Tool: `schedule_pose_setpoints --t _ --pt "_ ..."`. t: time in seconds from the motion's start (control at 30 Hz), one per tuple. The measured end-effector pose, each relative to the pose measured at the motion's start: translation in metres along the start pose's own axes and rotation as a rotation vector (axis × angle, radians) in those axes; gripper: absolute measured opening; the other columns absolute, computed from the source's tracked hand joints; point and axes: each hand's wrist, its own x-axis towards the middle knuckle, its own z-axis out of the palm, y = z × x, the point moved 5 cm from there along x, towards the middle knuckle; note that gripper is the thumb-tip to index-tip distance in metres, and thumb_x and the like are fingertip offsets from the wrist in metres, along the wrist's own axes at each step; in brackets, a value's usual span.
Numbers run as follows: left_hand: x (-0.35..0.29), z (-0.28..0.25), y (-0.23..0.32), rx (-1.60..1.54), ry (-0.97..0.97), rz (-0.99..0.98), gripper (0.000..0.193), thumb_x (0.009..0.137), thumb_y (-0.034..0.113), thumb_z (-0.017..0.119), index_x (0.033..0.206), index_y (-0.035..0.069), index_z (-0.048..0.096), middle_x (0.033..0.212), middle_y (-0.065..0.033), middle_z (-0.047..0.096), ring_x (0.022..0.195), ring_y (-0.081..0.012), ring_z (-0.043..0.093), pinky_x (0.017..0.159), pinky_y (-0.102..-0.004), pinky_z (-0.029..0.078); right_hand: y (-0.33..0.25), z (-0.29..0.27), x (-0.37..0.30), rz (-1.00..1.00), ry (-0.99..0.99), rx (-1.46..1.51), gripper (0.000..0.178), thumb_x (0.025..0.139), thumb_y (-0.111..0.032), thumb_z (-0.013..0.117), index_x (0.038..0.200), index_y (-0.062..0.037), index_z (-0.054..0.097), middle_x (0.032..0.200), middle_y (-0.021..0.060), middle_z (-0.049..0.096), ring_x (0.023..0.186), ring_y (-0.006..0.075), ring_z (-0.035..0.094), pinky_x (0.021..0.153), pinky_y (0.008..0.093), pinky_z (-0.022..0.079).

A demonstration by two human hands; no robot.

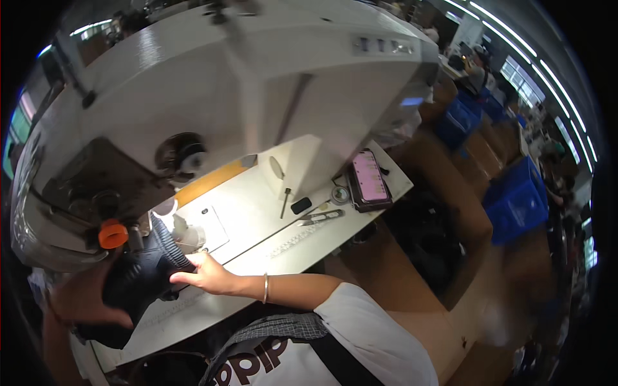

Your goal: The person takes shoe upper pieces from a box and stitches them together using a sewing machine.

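Note:
A dark blue-black piece [138, 270] with a ribbed edge, perhaps a shoe, sits tilted under the head of a large white sewing machine [212, 83]. My left hand [87, 296] is blurred and wraps round its left side, thumb across the lower part. At the ribbed edge, my right hand [209, 273] grips with its thumb over the piece; some of its fingers are hidden. An orange round part [112, 234] of the machine sits just above the piece. Light falls on the machine bed near my right fingertips.
On the white table [257, 248] lie a screwdriver [284, 202], a small black object [300, 206], a utility knife [322, 217], a clear ruler [294, 242] and a round tin [339, 194]. A phone-like pink panel [370, 177] rests farther right. Blue crates [518, 202] stand beyond.

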Motion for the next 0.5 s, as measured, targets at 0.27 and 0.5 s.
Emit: schedule_pose_setpoints --t 0.27,0.5 --pt "-0.014 0.002 -0.022 0.370 0.117 -0.115 0.105 0.051 0.039 0.090 0.145 0.016 0.049 0.136 -0.0191 0.057 0.126 -0.0382 0.054 0.108 -0.0479 0.040 -0.040 0.008 -0.014 -0.227 0.134 -0.235 0.038 0.089 -0.035 0.073 0.080 0.0025 0.068 0.066 0.0212 0.064 0.060 0.0348 0.066 0.059 0.0413 0.049" --pt "-0.008 0.076 -0.022 0.260 0.343 -0.159 0.109 0.061 0.035 0.088 0.152 0.011 0.033 0.138 -0.0163 0.050 0.125 -0.0377 0.051 0.103 -0.0473 0.044 -0.049 -0.015 -0.021 -0.390 0.187 -0.709 0.044 0.086 -0.041 0.073 0.075 0.0007 0.066 0.064 0.0201 0.062 0.058 0.0361 0.062 0.058 0.0413 0.050"
